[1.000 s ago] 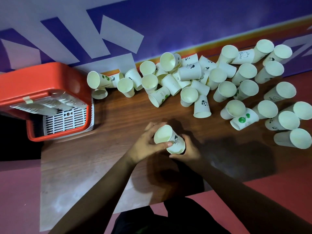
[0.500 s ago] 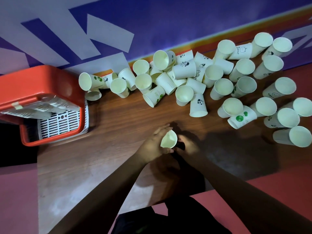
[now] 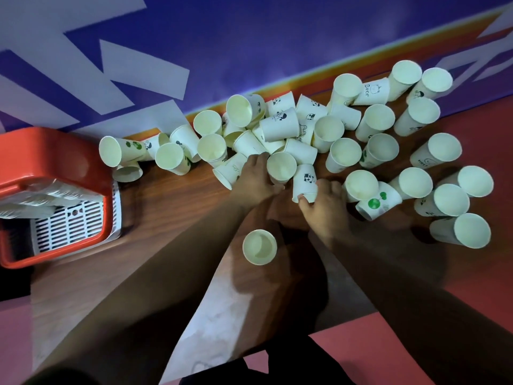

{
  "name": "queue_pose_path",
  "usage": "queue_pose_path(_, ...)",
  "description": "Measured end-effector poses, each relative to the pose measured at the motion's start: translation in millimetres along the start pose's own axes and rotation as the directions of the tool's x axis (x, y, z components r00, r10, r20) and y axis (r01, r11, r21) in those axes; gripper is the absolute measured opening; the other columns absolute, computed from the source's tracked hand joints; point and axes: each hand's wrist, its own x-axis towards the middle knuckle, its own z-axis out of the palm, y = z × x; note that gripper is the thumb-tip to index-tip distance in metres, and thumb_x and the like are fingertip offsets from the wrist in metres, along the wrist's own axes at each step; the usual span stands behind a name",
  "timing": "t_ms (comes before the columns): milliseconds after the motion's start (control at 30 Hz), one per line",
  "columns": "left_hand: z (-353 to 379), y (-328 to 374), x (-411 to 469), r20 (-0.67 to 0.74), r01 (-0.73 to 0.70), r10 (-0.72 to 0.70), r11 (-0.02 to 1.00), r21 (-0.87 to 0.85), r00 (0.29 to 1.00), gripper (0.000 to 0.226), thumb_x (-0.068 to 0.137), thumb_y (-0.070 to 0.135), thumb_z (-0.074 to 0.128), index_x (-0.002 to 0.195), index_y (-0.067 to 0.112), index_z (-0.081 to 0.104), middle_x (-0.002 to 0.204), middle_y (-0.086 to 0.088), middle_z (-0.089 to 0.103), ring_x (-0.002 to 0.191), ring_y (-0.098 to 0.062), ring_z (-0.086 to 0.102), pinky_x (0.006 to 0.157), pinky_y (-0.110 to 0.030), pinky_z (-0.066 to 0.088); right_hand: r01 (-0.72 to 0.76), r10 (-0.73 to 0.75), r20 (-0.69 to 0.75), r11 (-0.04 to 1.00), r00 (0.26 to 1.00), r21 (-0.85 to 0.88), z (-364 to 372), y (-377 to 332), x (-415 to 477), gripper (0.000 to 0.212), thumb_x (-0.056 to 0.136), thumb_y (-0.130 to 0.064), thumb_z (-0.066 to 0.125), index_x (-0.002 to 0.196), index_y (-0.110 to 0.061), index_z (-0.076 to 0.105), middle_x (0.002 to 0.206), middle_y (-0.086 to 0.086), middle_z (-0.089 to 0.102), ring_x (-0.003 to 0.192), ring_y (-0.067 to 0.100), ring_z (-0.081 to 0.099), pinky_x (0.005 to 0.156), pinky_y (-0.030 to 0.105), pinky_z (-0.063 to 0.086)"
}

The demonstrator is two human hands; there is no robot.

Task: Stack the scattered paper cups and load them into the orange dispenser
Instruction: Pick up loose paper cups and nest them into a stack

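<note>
Many white paper cups [image 3: 383, 123] lie scattered along the far side of the wooden table [image 3: 172, 207], some upright, some tipped over. My left hand [image 3: 254, 177] curls round an upright cup [image 3: 281, 165] at the front of the pile. To its right, my right hand [image 3: 326, 208] pinches the rim of an upside-down cup with a panda print [image 3: 305, 180]. A stacked cup [image 3: 259, 247] stands alone on the table between my forearms. The orange dispenser [image 3: 52, 159] sits at the left table edge.
Plastic-wrapped sleeves of cups [image 3: 36, 198] lie across the dispenser, above its white grille [image 3: 69, 226]. A purple wall with white shapes [image 3: 249, 45] rises right behind the cups. Red floor [image 3: 472, 301] shows past the table's right and near edges.
Both hands let go of the cup stack, which now stands on the table, and reached forward into the pile, each taking hold of a new cup.
</note>
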Motion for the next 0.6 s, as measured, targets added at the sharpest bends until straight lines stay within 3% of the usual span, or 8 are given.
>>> queue_pose_path(100, 15.0, 1.8, 20.0, 0.026, -0.037, 0.035, 0.993, 0.114, 0.999, 0.09, 0.075, 0.027, 0.082, 0.149, 0.006, 0.035, 0.145, -0.017, 0.042, 0.133, -0.036, 0.043, 0.107, -0.047, 0.041, -0.026, 0.026, 0.021, 0.999, 0.999, -0.029, 6.4, -4.5, 7.4, 0.056, 0.084, -0.04, 0.067, 0.117, 0.002, 0.052, 0.114, 0.024, 0.054, 0.103, 0.041, 0.053, 0.083, 0.044, 0.045)
queue_pose_path(267, 28.5, 4.7, 31.6, -0.031, -0.077, 0.084, 0.982, 0.172, 0.996, 0.082, 0.078, 0.03, 0.08, 0.146, 0.008, 0.039, 0.145, -0.012, 0.046, 0.132, -0.031, 0.045, 0.1, -0.046, 0.046, -0.103, 0.104, 0.061, 0.994, 0.993, -0.026, 12.5, -6.9, 16.9, 0.067, 0.083, -0.05, 0.065, 0.121, 0.003, 0.048, 0.119, 0.023, 0.055, 0.109, 0.04, 0.052, 0.085, 0.044, 0.045)
queue_pose_path(367, 26.8, 4.2, 27.0, -0.043, -0.069, 0.074, 0.991, 0.114, 0.996, 0.08, 0.078, 0.03, 0.082, 0.143, 0.008, 0.043, 0.14, -0.012, 0.05, 0.129, -0.03, 0.048, 0.099, -0.041, 0.046, -0.158, 0.154, 0.104, 0.987, 0.983, 0.035, 13.5, -6.6, 17.8, 0.067, 0.082, -0.048, 0.066, 0.122, 0.002, 0.046, 0.119, 0.024, 0.056, 0.109, 0.042, 0.053, 0.084, 0.045, 0.046)
queue_pose_path(500, -4.2, 1.9, 1.7, -0.155, -0.025, 0.015, 0.998, -0.063, 0.988, 0.081, 0.074, 0.03, 0.087, 0.141, 0.008, 0.046, 0.135, -0.011, 0.052, 0.124, -0.026, 0.051, 0.094, -0.025, 0.037, -0.205, 0.178, 0.174, 0.967, 0.968, 0.154, 1.8, -5.6, 10.1, 0.066, 0.078, -0.041, 0.071, 0.123, -0.002, 0.043, 0.121, 0.02, 0.052, 0.103, 0.04, 0.057, 0.079, 0.041, 0.047)
queue_pose_path(600, -39.0, -2.3, -35.8, -0.182, -0.038, 0.01, 0.987, -0.154, 0.983, 0.09, 0.073, 0.039, 0.088, 0.147, 0.015, 0.042, 0.142, -0.007, 0.047, 0.129, -0.02, 0.045, 0.1, -0.029, 0.041, -0.236, 0.182, 0.204, 0.929, 0.962, 0.285, -14.3, -4.9, -1.6, 0.07, 0.076, -0.037, 0.074, 0.129, -0.005, 0.041, 0.124, 0.017, 0.051, 0.103, 0.033, 0.057, 0.076, 0.032, 0.042)
